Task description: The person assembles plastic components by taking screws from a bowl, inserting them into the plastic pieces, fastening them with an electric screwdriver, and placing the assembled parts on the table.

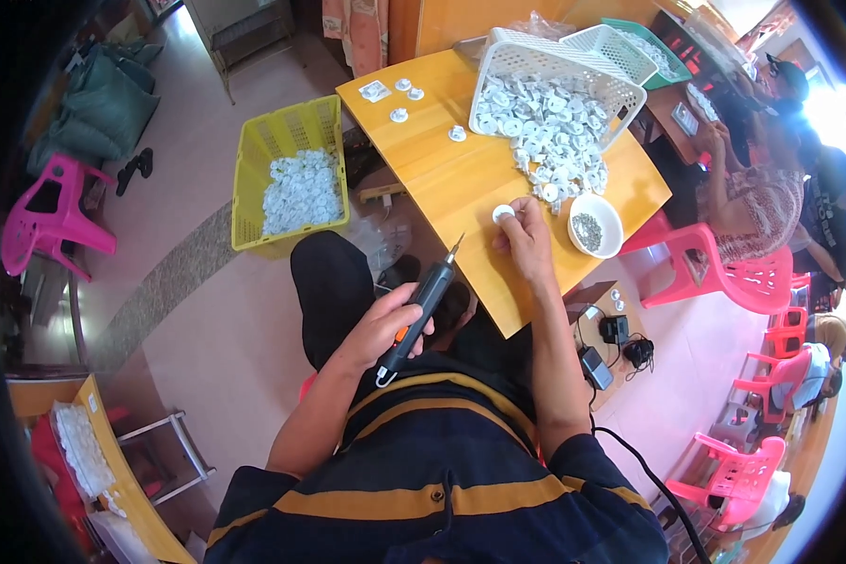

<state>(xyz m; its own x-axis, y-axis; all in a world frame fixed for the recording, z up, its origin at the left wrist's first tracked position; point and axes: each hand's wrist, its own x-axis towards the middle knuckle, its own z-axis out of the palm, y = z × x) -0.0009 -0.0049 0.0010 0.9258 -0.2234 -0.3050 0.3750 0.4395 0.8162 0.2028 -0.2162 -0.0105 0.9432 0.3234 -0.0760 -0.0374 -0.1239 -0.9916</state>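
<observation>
My left hand (385, 326) is wrapped round a black electric screwdriver (420, 315) with an orange switch. Its thin bit points up and to the right, over the near edge of the wooden table. Between the fingertips of my right hand (526, 238) is a small round white plastic part (503, 213), held just above the tabletop. Right of that hand stands a white bowl (614, 214) with many small metal screws (587, 231) in it. Beyond it, a heap of similar white parts (550, 141) spills from a tipped white basket (573, 61).
Several loose white parts (399, 115) lie on the far left of the wooden table (423, 179). A yellow crate (244, 188) of white pieces stands on the floor at left. Pink chairs (724, 268) and seated people (752, 202) are at right, with power adapters (614, 329) on a low box.
</observation>
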